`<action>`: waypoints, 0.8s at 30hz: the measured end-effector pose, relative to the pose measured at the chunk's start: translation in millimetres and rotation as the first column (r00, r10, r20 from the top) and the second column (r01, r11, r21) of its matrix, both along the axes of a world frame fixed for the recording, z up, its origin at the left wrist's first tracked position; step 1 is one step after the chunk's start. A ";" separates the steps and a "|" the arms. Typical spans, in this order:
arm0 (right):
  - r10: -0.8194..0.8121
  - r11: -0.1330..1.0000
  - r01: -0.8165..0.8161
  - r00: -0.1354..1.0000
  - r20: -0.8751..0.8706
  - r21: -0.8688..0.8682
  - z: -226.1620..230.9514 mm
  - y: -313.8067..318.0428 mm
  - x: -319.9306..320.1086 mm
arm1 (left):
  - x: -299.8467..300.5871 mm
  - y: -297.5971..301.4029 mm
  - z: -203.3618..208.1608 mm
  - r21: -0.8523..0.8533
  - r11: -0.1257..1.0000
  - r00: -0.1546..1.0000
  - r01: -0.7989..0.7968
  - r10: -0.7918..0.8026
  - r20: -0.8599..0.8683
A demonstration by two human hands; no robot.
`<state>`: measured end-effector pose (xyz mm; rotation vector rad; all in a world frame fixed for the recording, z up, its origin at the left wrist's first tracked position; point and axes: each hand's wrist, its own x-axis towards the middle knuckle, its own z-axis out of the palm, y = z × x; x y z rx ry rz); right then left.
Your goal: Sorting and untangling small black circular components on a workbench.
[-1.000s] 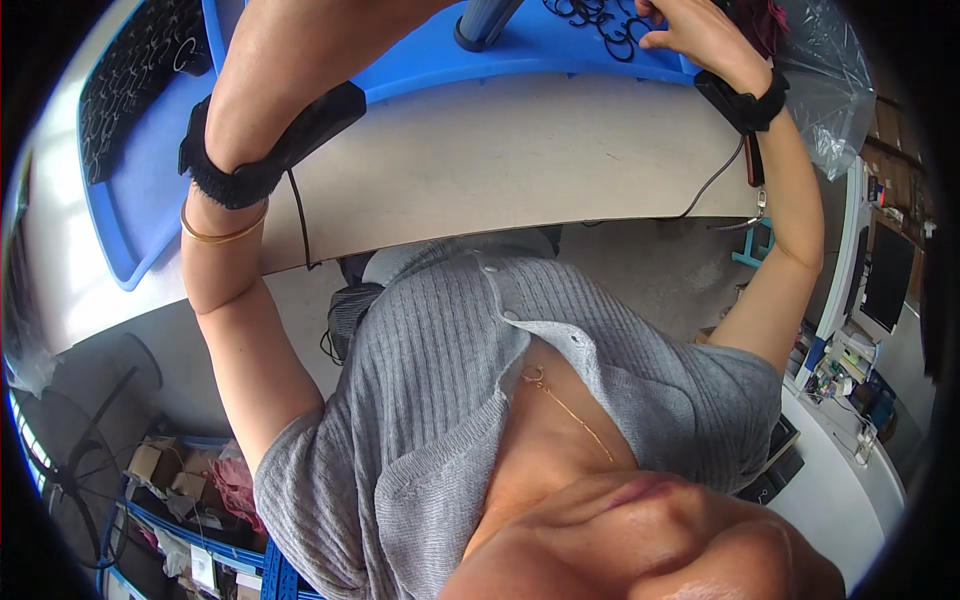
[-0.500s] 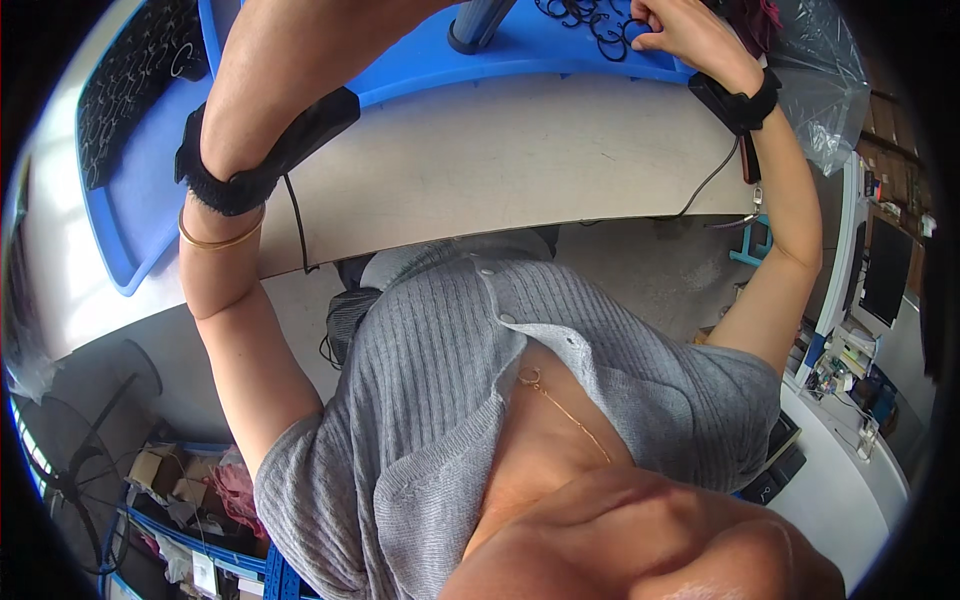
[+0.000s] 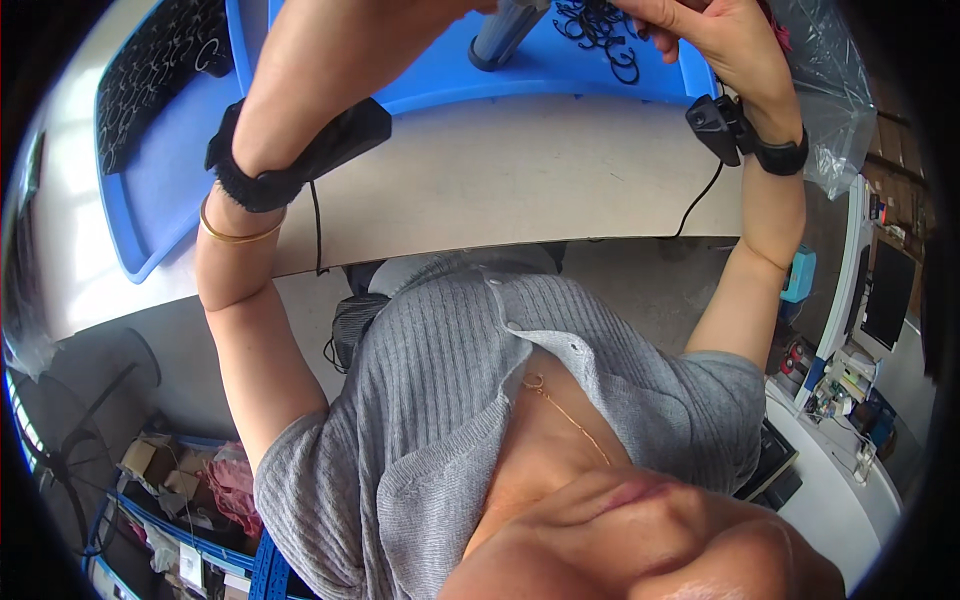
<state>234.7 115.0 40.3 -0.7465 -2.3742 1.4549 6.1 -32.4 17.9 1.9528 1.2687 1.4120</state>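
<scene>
My left hand runs out past the top edge, beside the upper end of a grey-blue cylinder that stands on a blue tray. Its fingers are mostly cut off, so its grip is hidden. Over the tray's right part is my right hand, fingers curled and thumb stretched toward the left. Whatever its fingertips pinch is too small or cut off to name. Just left of it lies a tangled pile of thin black open rings. Each wrist wears a black strap with a box-like device.
At the left a second blue tray holds many black rings. The pale tabletop lies between the trays and my body. Black cables hang from both wrist devices. Clear plastic sheeting hangs at the right, near a white desk.
My right hand has left the ring pile, moving slightly right and turning, its thumb now pointing left. My left forearm has shifted a little to the right in the picture, as the whole view has.
</scene>
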 end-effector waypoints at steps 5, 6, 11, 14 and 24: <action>0.048 0.998 -0.051 0.995 -0.083 -0.036 2.6 -19.9 -18.8 | 0.9 -1.8 4.1 -0.208 0.969 0.983 0.131 -0.099 0.157; 0.051 0.998 -0.055 0.995 -0.086 -0.040 3.6 -22.2 -21.1 | -2.0 -0.3 2.8 -0.250 0.952 0.970 0.178 -0.127 0.208; 0.059 0.997 -0.066 0.987 -0.149 -0.043 -2.0 -18.9 -23.1 | -9.5 4.0 -1.6 -0.270 0.934 0.944 0.236 -0.154 0.290; 0.066 0.995 -0.081 0.968 -0.241 -0.054 -9.0 -13.8 -19.0 | -11.5 5.8 -1.6 -0.293 0.920 0.932 0.259 -0.158 0.327; 0.054 0.997 -0.065 0.964 -0.259 -0.036 -15.2 -12.6 -14.2 | -11.9 7.3 -4.2 -0.307 0.918 0.939 0.253 -0.155 0.308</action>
